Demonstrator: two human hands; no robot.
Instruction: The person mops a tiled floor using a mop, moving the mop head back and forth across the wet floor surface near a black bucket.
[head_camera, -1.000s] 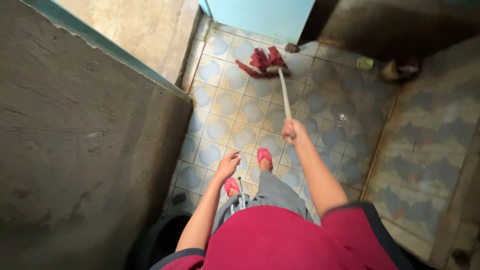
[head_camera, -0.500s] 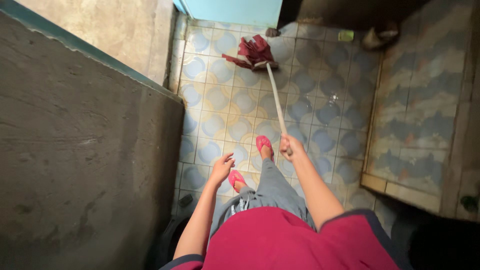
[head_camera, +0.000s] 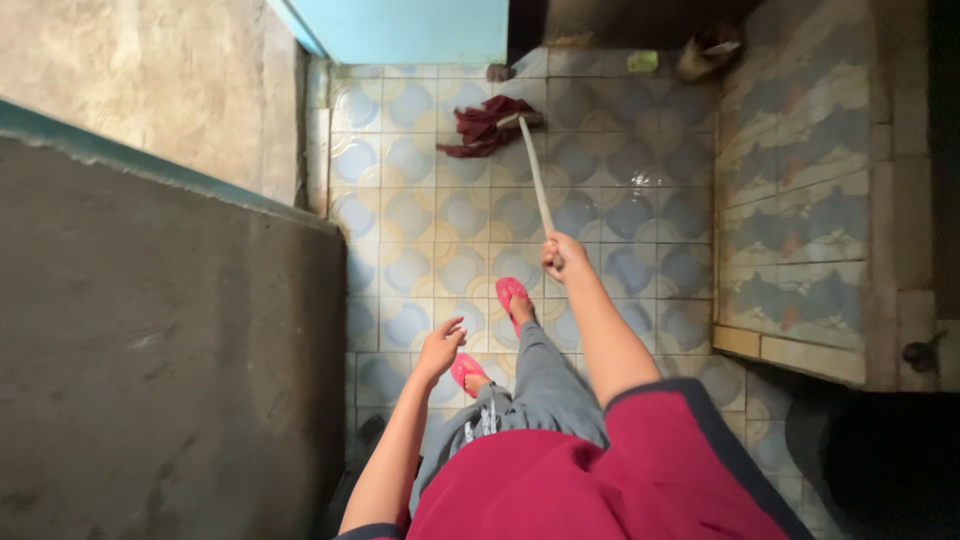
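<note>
My right hand (head_camera: 562, 253) has its grip wrapped tight around the top end of the long pale wooden mop handle (head_camera: 537, 180), fingers pressed together on the stick. My left hand (head_camera: 441, 347) carries nothing; its fingers are loosely spread in the air above my left red sandal (head_camera: 465, 370), out to the side of my grey trousers.

The dark red rag mop head (head_camera: 487, 126) lies flat on the wet patterned floor tiles (head_camera: 420, 215) of blue and cream, at the far end of the floor, near the pale blue door (head_camera: 420, 25) and just short of the dark doorway beside it. A second ago the rags sat bunched and bright, closer to the middle of my view; now they are spread lower and dragged a little to the left of the stick's end, and my arm has stretched further out over my right red sandal (head_camera: 512, 293). So the stroke has reached its far end, judging by how near the door the head lies.

To my left stands a rough grey concrete wall (head_camera: 170, 350). To my right rises a tiled raised ledge (head_camera: 790, 210), with a small green scrap (head_camera: 642, 61) on the floor near its far corner.
</note>
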